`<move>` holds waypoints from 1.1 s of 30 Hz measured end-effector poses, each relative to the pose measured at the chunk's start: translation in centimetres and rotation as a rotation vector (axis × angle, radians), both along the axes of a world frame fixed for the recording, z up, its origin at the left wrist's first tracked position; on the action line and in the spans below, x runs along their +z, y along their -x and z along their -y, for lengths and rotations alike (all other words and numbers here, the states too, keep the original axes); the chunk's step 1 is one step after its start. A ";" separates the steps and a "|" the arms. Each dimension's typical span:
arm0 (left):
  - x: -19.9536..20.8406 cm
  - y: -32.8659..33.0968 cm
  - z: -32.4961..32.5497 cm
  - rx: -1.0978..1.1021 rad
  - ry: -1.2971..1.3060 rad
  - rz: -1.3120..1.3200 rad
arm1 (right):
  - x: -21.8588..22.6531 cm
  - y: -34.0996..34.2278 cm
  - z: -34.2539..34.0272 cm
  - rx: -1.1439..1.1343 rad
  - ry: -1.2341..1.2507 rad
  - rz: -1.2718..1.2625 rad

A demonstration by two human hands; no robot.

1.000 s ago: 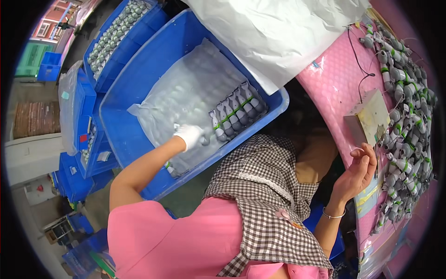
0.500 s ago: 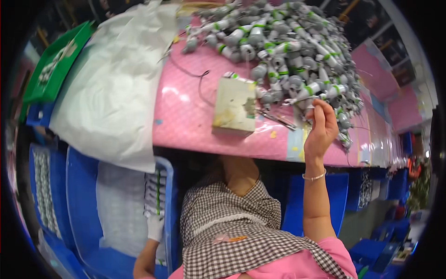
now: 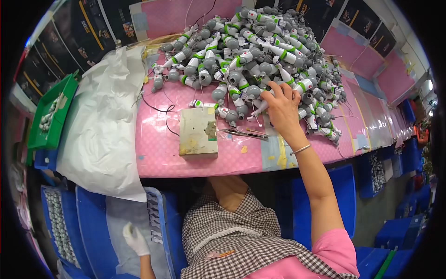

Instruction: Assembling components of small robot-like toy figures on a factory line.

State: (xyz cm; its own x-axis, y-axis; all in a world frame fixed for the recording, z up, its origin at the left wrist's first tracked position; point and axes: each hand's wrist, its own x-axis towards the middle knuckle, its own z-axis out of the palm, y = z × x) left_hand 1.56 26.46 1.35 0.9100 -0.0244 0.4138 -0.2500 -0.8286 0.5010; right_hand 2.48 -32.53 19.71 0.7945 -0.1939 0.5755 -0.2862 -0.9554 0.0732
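Observation:
My right hand (image 3: 283, 109) is bare and reaches palm down into a large heap of white, grey and green plastic toy arms (image 3: 251, 58). Its fingers curl over the near edge of the heap, and the thumb lies against a white piece; the fingertips are partly hidden. My left hand (image 3: 134, 239), in a white glove, is over the blue tub (image 3: 86, 218) with nothing visible in it, its fingers loosely extended. Beside it, a row of toy arms (image 3: 154, 216) lies along the tub's right side, next to a pale sheet (image 3: 118, 216).
On the pink table covering (image 3: 158, 158) stand a metal box (image 3: 197, 132) with a cable and a pair of tweezers (image 3: 244, 134). A white sheet (image 3: 100, 121) drapes over the table's left part. A green tray (image 3: 51, 114) is at far left; another blue bin (image 3: 325, 204) is below right.
My right hand has gone from above the heap's right front edge down onto the heap. The left hand has come away from the row in the tub. My view has shifted too.

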 end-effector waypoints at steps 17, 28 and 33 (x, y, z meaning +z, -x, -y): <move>18.9 -5.1 36.1 -0.878 1.651 -1.019 | -4.2 7.3 -12.6 0.635 -1.104 0.495; 17.5 -5.8 32.9 -0.770 1.738 -0.907 | -5.0 6.9 -14.1 1.071 -2.868 0.293; 17.8 -5.5 32.4 -0.793 1.701 -0.955 | -5.9 6.2 -13.8 1.144 -2.342 0.277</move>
State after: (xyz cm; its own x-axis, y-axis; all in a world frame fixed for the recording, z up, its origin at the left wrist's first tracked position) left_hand 7.04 -5.98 19.13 0.7896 -0.6125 -0.0362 0.4967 0.6034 0.6239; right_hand -3.77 -18.77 13.84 0.9604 -0.1087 0.2566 0.2470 0.7585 -0.6031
